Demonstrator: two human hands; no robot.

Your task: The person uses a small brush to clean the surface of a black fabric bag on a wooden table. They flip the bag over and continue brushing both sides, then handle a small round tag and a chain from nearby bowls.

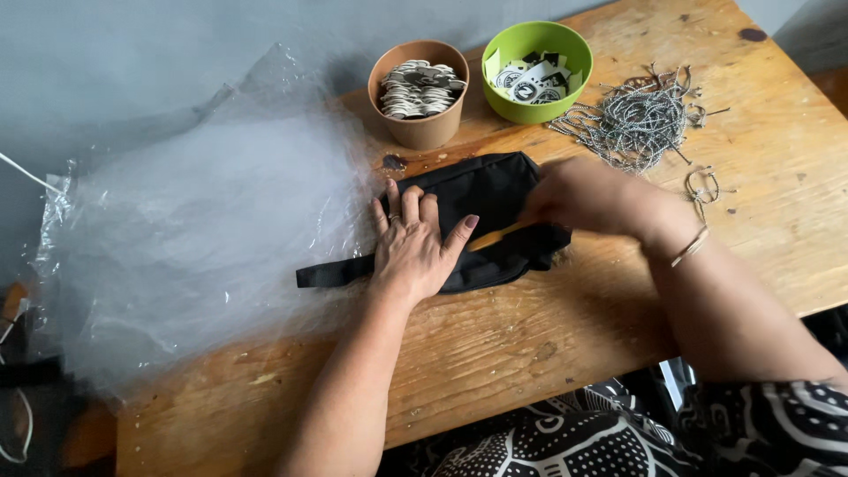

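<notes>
A black fabric pouch (490, 190) with a strap (331, 272) lies on the wooden table (530, 344). My left hand (413, 243) presses flat on the pouch's left half, fingers spread. My right hand (587, 196) is blurred at the pouch's right end, fingers closed at its zip edge beside a thin yellow-orange strip (495, 235). What the fingers pinch is hidden by the blur.
A heap of clear plastic bags (203, 230) covers the table's left side. A brown paper cup of round tags (420, 93) and a green bowl of printed cards (536, 71) stand at the back. Grey-white cords (638, 119) lie at the back right.
</notes>
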